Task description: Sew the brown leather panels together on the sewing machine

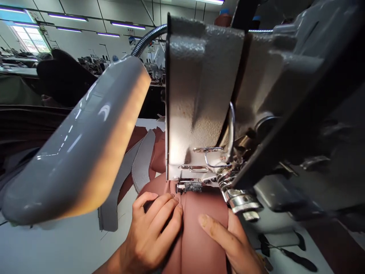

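Note:
A reddish-brown piece of material point(203, 228) lies under the head of a grey sewing machine point(199, 99), with a seam running toward me from the presser foot point(182, 187). My left hand point(152, 232) rests on the material just left of the seam, fingers curled and pressed together, fingertips close to the foot. My right hand point(228, 239) lies on the material to the right, index finger stretched flat toward the seam. Neither hand lifts anything.
A grey lamp head point(80, 148) on a flexible neck hangs over the left of the white table point(57, 247). Grey and brown cut pieces point(141, 160) lie behind my left hand. Dark tools point(296, 258) lie at the right. Other workstations stand far back left.

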The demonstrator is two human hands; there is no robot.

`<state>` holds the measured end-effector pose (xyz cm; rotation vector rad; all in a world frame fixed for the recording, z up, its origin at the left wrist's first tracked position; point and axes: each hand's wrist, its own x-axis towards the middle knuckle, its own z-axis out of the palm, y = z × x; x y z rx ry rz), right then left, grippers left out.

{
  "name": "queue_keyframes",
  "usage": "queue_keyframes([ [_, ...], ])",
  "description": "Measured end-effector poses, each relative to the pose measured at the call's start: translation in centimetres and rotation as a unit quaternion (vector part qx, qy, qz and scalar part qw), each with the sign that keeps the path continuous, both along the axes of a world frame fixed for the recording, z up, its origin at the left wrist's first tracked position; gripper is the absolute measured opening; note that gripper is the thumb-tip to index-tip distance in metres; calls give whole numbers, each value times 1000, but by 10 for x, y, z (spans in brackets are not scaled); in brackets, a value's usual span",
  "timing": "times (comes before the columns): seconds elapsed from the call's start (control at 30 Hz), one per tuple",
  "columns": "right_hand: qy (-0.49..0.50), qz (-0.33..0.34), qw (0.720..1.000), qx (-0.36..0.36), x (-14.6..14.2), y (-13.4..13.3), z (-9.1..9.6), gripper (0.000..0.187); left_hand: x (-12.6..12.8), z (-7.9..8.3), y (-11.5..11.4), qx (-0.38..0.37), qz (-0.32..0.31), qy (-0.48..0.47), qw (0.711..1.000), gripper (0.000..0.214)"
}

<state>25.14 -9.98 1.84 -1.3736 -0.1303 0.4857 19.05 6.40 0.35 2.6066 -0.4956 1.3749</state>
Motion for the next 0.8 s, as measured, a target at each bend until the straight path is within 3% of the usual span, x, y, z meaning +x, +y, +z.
queue_keyframes([
  [0.07,-32,12,999,-12,5,1,4,50,3,1,1,18,-1,-19,1000,29],
  [0.23,1,84,996,2,14,3,10,44,4,2,1,40,13,-31,999,28],
  [0.37,-28,90,995,-24,22,0,4,39,1,3,2,42,14,-24,999,31],
  [0.53,37,85,995,-40,31,-4,-2,46,-3,5,0,42,26,-32,998,31],
  [0.63,44,80,994,-61,37,-2,1,40,-4,7,-2,46,37,-40,997,28],
  [0.8,50,109,993,-20,49,0,7,31,-4,6,-6,55,60,-40,996,26],
])
